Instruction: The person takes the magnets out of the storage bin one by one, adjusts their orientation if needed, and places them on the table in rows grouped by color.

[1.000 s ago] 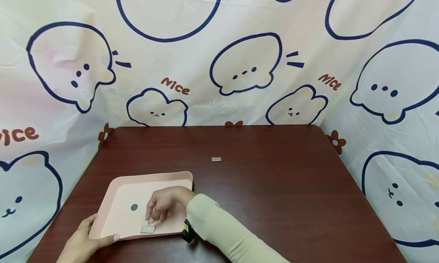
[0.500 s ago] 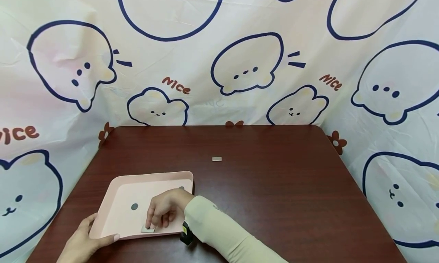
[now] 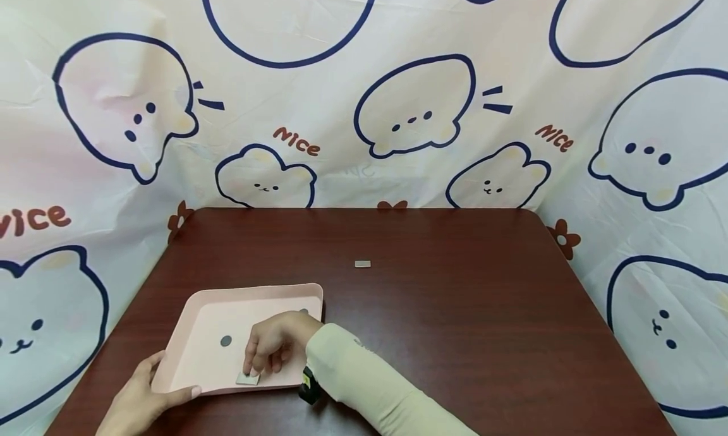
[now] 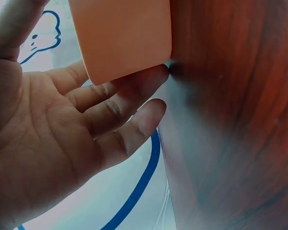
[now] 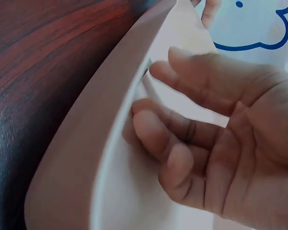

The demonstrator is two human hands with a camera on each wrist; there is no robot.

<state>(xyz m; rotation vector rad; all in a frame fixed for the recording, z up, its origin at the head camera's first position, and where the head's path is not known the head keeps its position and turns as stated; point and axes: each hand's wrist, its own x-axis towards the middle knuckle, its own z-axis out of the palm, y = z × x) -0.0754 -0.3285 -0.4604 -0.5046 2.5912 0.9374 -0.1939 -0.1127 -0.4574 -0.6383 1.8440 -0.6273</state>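
Grey flat rectangle (image 3: 246, 381), inside pink tray (image 3: 196, 351) by its near wall | left hand (image 3: 139, 395) grips tray corner | right hand (image 3: 274, 342) loosely bent, index fingertip touching rectangle; a second ago, just above

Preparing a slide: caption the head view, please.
Left hand holds a pink tray while the right hand touches a small pale rectangle inside.

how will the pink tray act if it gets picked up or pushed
The pink tray is probably stiff, since its walls stand up evenly. It would likely slide on the smooth-looking table. Lifted unevenly, the grey disc on its flat floor might shift.
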